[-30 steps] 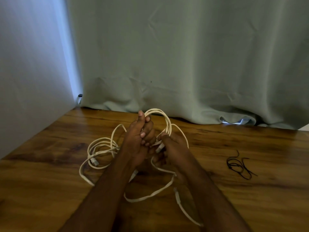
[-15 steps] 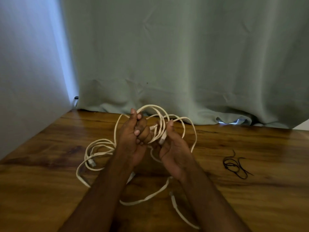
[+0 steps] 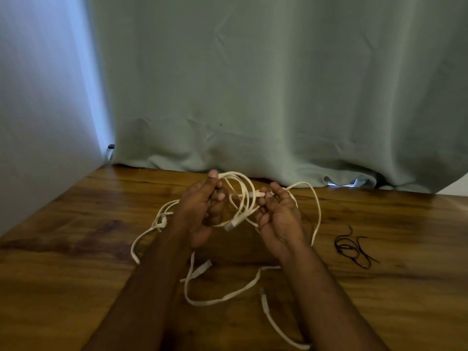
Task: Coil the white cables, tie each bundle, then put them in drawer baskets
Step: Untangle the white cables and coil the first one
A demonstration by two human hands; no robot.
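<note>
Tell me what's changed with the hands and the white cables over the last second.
The right hand has drawn away from the left hand, pulling a strand of the white cables out to the right, so the loops now span the gap between them. The left hand still grips the coil. The slack cable on the wooden table and the small black tie lie about where they were.

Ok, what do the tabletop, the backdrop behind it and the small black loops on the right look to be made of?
Brown tabletop: wood or wood-look laminate, glossy; grain streaks and light reflections show.
Grey-green backdrop curtain: woven cloth, matte; it hangs in folds and bunches on the table.
Thin black tangled ties: probably string or coated wire; too fine to tell.
</note>
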